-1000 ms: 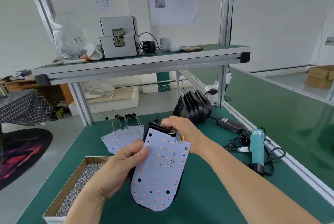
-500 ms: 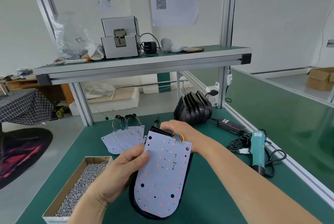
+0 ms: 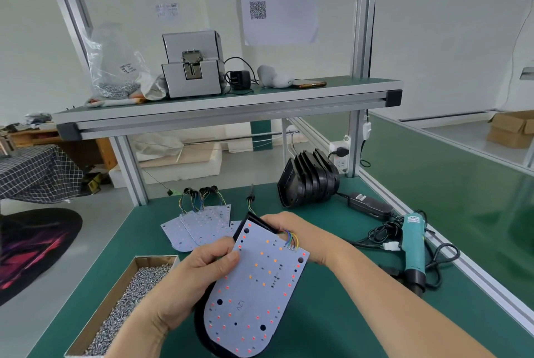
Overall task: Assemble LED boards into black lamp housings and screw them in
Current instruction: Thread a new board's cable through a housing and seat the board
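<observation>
A white LED board (image 3: 254, 288) with red and orange dots and coloured wires at its top lies on a black lamp housing (image 3: 255, 220), whose rim shows along the top and lower edges. My left hand (image 3: 199, 273) grips the left side of housing and board, thumb on the board face. My right hand (image 3: 291, 230) holds the top end beside the wires. More LED boards (image 3: 199, 226) lie fanned on the green table (image 3: 332, 328) behind. A stack of black housings (image 3: 307, 179) stands at the back.
A cardboard box of screws (image 3: 124, 305) sits at the front left. A teal electric screwdriver (image 3: 413, 245) with its cable and a black power adapter (image 3: 370, 204) lie on the right. An upper shelf (image 3: 225, 109) carries a screw feeder and a bag.
The board has slid down and settled deeper over the housing, and both hands shifted slightly with it. Everything else on the table stayed put.
</observation>
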`<act>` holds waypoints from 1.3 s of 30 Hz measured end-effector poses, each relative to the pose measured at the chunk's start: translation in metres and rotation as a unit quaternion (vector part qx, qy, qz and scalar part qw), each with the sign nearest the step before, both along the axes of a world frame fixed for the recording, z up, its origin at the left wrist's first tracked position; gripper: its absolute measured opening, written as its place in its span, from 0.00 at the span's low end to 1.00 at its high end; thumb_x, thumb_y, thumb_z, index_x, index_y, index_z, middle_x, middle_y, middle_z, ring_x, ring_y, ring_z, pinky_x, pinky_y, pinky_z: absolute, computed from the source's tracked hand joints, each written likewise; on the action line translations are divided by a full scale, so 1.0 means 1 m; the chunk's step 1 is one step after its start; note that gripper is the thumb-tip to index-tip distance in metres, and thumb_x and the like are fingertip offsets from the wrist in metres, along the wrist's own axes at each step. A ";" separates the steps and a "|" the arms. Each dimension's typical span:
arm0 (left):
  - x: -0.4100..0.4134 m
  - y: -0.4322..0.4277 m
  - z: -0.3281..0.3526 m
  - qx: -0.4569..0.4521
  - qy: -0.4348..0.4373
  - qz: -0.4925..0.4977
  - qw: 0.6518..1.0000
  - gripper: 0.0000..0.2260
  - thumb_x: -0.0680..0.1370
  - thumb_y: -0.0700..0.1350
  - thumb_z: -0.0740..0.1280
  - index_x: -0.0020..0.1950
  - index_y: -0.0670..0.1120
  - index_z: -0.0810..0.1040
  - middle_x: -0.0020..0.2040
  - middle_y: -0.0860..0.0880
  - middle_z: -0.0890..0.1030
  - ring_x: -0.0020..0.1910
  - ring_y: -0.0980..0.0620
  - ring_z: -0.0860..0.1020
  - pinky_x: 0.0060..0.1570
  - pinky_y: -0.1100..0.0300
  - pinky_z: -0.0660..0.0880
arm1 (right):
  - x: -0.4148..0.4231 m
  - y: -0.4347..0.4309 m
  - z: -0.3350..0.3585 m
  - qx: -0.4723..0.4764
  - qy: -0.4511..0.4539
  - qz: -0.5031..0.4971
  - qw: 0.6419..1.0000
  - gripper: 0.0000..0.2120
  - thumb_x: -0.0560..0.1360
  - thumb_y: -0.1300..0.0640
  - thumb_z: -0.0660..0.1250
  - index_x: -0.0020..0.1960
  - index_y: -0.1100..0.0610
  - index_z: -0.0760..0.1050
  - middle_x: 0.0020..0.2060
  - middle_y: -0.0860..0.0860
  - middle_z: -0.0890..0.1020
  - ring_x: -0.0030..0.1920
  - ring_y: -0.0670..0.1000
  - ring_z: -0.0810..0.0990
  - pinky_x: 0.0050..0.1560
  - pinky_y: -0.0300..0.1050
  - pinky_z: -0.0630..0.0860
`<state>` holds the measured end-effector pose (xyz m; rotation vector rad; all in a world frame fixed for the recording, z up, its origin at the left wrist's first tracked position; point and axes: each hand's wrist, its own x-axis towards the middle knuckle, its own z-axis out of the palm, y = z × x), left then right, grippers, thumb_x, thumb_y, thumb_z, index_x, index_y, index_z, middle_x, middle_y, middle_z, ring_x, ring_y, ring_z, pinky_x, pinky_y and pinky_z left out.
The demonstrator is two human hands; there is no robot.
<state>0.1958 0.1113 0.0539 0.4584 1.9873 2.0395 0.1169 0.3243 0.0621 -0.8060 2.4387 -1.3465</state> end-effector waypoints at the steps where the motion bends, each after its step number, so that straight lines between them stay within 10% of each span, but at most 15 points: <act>1: 0.000 0.001 0.000 -0.001 0.005 0.000 1.000 0.36 0.72 0.56 0.74 0.57 0.25 0.66 0.54 0.41 0.72 0.51 0.42 0.69 0.55 0.45 0.64 | -0.004 -0.005 0.001 0.010 -0.016 -0.025 1.000 0.12 0.81 0.62 0.64 0.39 0.54 0.70 0.34 0.45 0.71 0.34 0.43 0.68 0.39 0.39 0.68; 8: 0.002 0.008 0.004 -0.025 0.051 0.009 0.998 0.31 0.74 0.56 0.70 0.54 0.27 0.72 0.51 0.31 0.70 0.50 0.45 0.71 0.55 0.48 0.66 | -0.002 -0.001 0.002 0.056 0.063 -0.006 0.996 0.03 0.76 0.70 0.64 0.46 0.71 0.73 0.37 0.55 0.69 0.40 0.47 0.63 0.40 0.44 0.58; 13: 0.004 0.011 -0.003 -0.006 0.025 0.007 1.000 0.24 0.77 0.51 0.69 0.58 0.30 0.75 0.55 0.26 0.70 0.53 0.42 0.72 0.57 0.45 0.66 | 0.002 0.003 0.006 0.077 0.077 0.037 0.993 0.11 0.75 0.73 0.62 0.39 0.60 0.65 0.37 0.55 0.65 0.40 0.49 0.59 0.41 0.45 0.55; 16: 0.002 0.009 -0.006 0.001 0.020 0.012 1.000 0.28 0.76 0.53 0.71 0.58 0.27 0.72 0.53 0.29 0.74 0.53 0.42 0.71 0.56 0.45 0.66 | 0.003 0.014 0.006 0.038 -0.013 0.079 0.996 0.04 0.79 0.69 0.62 0.49 0.63 0.74 0.40 0.52 0.77 0.40 0.48 0.71 0.44 0.42 0.68; 23: -0.003 -0.002 -0.016 0.087 -0.011 0.052 0.995 0.20 0.77 0.47 0.71 0.59 0.33 0.76 0.57 0.30 0.79 0.53 0.37 0.78 0.55 0.45 0.74 | 0.006 0.029 -0.004 -0.226 -0.306 0.080 0.922 0.27 0.67 0.39 0.77 0.59 0.53 0.84 0.55 0.50 0.85 0.55 0.48 0.84 0.60 0.43 0.78; 27: -0.002 -0.004 -0.014 0.136 -0.027 0.102 0.985 0.15 0.75 0.48 0.68 0.56 0.41 0.82 0.55 0.35 0.83 0.48 0.41 0.84 0.46 0.50 0.81 | 0.000 0.027 -0.017 -0.284 -0.350 0.028 0.892 0.42 0.78 0.30 0.55 0.72 0.65 0.71 0.63 0.63 0.75 0.63 0.60 0.73 0.72 0.57 0.70; 31: 0.000 0.002 -0.011 0.101 -0.031 0.109 0.988 0.14 0.74 0.49 0.68 0.52 0.40 0.80 0.51 0.35 0.82 0.47 0.41 0.80 0.45 0.50 0.78 | 0.005 0.014 -0.021 -0.175 -0.227 -0.011 0.958 0.21 0.77 0.38 0.65 0.61 0.51 0.81 0.59 0.47 0.84 0.61 0.48 0.80 0.69 0.49 0.72; 34: 0.001 0.010 -0.008 0.088 -0.012 0.132 0.987 0.12 0.73 0.51 0.69 0.42 0.41 0.78 0.40 0.39 0.77 0.36 0.47 0.77 0.36 0.56 0.75 | 0.001 0.008 -0.021 -0.123 -0.107 -0.098 0.982 0.11 0.77 0.52 0.65 0.45 0.61 0.78 0.40 0.47 0.82 0.43 0.47 0.74 0.53 0.49 0.72; 39: 0.000 0.008 -0.011 0.110 0.004 0.156 0.982 0.11 0.76 0.48 0.67 0.41 0.41 0.77 0.40 0.39 0.80 0.34 0.47 0.79 0.33 0.58 0.79 | 0.018 0.020 0.007 -0.361 0.086 -0.230 0.900 0.13 0.82 0.58 0.62 0.44 0.56 0.83 0.41 0.50 0.79 0.41 0.45 0.74 0.44 0.35 0.71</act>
